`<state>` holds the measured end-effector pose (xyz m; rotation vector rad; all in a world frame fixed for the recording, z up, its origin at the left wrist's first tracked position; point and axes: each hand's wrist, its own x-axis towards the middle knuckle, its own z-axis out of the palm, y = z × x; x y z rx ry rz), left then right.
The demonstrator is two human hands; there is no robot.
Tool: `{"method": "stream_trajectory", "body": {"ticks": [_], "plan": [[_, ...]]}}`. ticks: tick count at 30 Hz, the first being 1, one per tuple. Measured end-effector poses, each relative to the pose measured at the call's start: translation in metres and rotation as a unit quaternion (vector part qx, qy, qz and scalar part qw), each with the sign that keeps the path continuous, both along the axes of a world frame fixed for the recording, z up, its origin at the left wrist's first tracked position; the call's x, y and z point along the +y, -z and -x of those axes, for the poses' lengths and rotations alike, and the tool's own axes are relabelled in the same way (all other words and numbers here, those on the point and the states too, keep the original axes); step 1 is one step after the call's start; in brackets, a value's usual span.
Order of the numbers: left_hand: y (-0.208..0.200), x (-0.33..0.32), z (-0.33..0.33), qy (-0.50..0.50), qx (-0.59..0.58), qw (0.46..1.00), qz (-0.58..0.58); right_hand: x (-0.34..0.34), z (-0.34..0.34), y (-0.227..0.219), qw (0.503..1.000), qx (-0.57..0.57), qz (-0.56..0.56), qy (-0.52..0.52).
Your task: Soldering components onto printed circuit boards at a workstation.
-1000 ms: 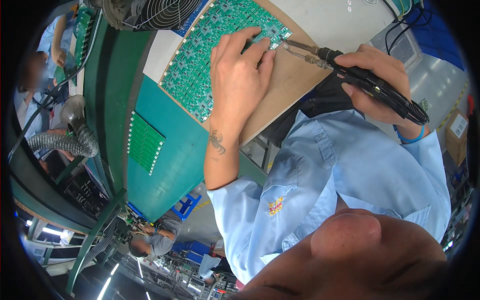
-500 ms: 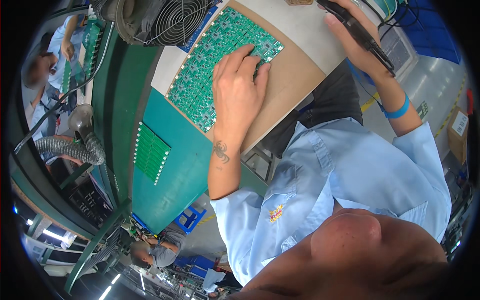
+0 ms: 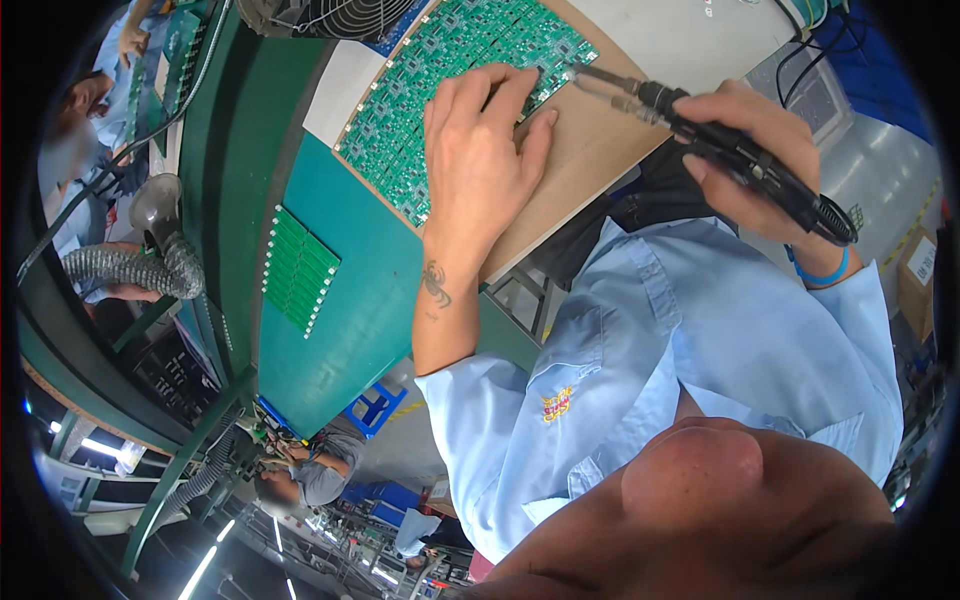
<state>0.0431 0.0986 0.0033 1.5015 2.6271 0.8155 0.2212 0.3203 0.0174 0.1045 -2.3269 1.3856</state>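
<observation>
A populated green circuit board panel (image 3: 420,100) lies on a brown board (image 3: 590,130) at the upper middle. My left hand (image 3: 480,140) rests on the panel's right part, fingers bent and thumb apart from them; I see nothing in its grasp, though the palm side is hidden. In my right hand (image 3: 755,140) is a pair of black corded soldering tweezers (image 3: 700,130), fingers wrapped round the handle. Its two metal tips point left, close to the panel's right edge and my left fingertips. Whether they touch the panel I cannot tell.
On the green mat (image 3: 350,300) lies a smaller green board (image 3: 300,270) with white connectors. A fan (image 3: 355,15) stands at the far edge. A clear funnel on a ribbed duct (image 3: 165,230) rises at the left. Other people (image 3: 310,470) work beyond, and a blue stool (image 3: 375,408) stands below.
My right hand has brought the soldering tweezers down and left, to the panel's right edge. My left hand stays on the panel, its fingertips slightly farther right. The view has shifted a little.
</observation>
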Motion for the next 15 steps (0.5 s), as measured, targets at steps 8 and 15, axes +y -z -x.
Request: {"method": "stream_trajectory", "body": {"ticks": [8, 15], "plan": [[0.008, -0.004, 0.001, -0.006, 0.02, 1.0, -0.023, -0.013, 0.003, 0.003, 0.999, -0.034, 0.006, -0.04], [0.011, -0.004, -0.001, -0.005, 0.036, 0.999, -0.033, -0.014, 0.004, 0.005, 0.998, -0.039, 0.007, -0.042]]}}
